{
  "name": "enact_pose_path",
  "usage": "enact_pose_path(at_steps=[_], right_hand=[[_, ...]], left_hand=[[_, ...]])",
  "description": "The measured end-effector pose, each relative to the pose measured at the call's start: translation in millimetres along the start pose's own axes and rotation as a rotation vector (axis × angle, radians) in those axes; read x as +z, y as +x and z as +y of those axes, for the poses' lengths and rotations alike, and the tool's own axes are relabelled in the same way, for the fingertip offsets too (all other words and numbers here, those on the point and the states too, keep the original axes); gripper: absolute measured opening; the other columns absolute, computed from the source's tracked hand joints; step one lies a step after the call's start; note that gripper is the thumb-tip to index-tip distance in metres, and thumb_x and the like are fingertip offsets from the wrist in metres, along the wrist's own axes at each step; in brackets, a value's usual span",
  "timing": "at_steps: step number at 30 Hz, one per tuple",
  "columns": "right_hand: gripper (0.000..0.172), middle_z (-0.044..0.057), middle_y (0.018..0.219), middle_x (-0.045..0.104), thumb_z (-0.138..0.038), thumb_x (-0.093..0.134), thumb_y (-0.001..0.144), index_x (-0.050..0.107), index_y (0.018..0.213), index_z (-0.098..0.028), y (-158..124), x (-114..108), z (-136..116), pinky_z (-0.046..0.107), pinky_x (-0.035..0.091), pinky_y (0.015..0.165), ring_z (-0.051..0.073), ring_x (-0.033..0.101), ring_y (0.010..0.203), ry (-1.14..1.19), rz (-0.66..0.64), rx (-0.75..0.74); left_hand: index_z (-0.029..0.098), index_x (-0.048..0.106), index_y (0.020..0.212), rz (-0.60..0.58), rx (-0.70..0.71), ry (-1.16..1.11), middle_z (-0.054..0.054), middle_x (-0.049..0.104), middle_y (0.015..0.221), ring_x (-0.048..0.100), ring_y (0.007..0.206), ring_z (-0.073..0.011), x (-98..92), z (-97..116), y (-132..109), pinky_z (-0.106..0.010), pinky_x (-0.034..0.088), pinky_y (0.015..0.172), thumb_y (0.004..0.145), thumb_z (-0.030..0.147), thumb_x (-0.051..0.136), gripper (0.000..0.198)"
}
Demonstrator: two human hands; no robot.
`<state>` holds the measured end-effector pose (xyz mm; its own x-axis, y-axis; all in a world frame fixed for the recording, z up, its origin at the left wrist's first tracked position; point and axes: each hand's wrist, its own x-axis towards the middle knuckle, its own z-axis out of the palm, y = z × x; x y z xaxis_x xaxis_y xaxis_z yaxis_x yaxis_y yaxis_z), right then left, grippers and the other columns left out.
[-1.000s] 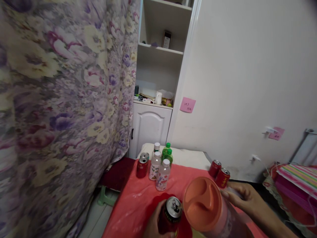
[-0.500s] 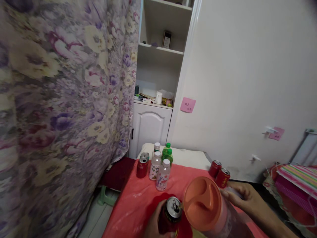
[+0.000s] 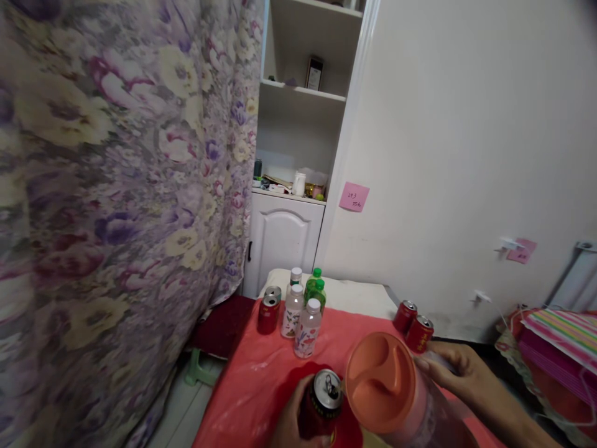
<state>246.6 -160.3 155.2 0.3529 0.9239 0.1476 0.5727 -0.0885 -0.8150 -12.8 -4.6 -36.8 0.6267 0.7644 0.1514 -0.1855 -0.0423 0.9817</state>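
Observation:
My left hand [image 3: 290,418] is wrapped round a dark red drink can [image 3: 321,404], its silver top opened and facing up. Close on its right, a clear pitcher [image 3: 426,414] with an orange lid is tilted toward the can. The lid's edge is at the can's opening, where a small brownish trickle seems to show. My right hand [image 3: 454,367] grips the pitcher's handle on the right side. Dark liquid is visible through the pitcher's wall. The lower parts of the can and pitcher are cut off by the frame.
On the red-covered table [image 3: 233,398] stand patterned clear bottles [image 3: 308,330], green-capped bottles [image 3: 318,291] and red cans [image 3: 269,313] at the left. Two more red cans [image 3: 420,334] stand beyond my right hand. A floral curtain [image 3: 130,186] hangs left; a white cabinet [image 3: 286,239] stands behind.
Almost nothing differs. Both hands keep their grips, and the pitcher's lid has shifted very slightly left while staying tilted at the can.

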Motion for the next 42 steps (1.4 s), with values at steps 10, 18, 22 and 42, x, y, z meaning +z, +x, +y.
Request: enact_pose_path(at_steps=[10, 18, 22, 42], right_hand=[[0.060, -0.004, 0.064, 0.027, -0.079, 0.056, 0.078, 0.033, 0.062, -0.026, 0, 2, 5, 0.032, 0.019, 0.059, 0.014, 0.027, 0.061, 0.008, -0.007, -0.001], [0.056, -0.005, 0.065, 0.026, -0.071, 0.058, 0.085, 0.032, 0.063, -0.026, -1, 2, 11, 0.031, 0.019, 0.058, 0.014, 0.026, 0.062, 0.000, -0.040, -0.020], [0.056, -0.006, 0.065, 0.023, -0.071, 0.058, 0.083, 0.030, 0.062, -0.027, -4, 11, 14, 0.031, 0.017, 0.057, 0.013, 0.023, 0.061, 0.022, 0.051, -0.035], [0.068, -0.006, 0.064, 0.022, -0.085, 0.061, 0.075, 0.030, 0.061, -0.026, -18, 30, 21, 0.031, 0.018, 0.059, 0.014, 0.019, 0.063, 0.185, 0.167, 0.020]], left_hand=[[0.021, 0.057, 0.140, 0.011, 0.005, 0.032, -0.016, 0.064, 0.149, 0.053, 0.144, -0.0394, 1.5, 8, -3, -0.052, 0.036, 0.125, 0.059, 0.018, 0.081, 0.085], [0.022, 0.056, 0.142, -0.018, 0.020, 0.042, -0.015, 0.063, 0.150, 0.053, 0.144, -0.0387, 0.1, 2, 1, -0.053, 0.036, 0.124, 0.059, 0.019, 0.081, 0.086], [0.022, 0.055, 0.142, -0.012, 0.008, 0.052, -0.015, 0.063, 0.151, 0.053, 0.144, -0.0382, 1.2, 5, 0, -0.052, 0.036, 0.124, 0.058, 0.013, 0.078, 0.087], [0.017, 0.052, 0.144, 0.040, 0.063, -0.024, -0.019, 0.061, 0.153, 0.052, 0.145, -0.0390, -7.4, 1, 0, -0.050, 0.037, 0.124, 0.063, 0.021, 0.082, 0.087]])
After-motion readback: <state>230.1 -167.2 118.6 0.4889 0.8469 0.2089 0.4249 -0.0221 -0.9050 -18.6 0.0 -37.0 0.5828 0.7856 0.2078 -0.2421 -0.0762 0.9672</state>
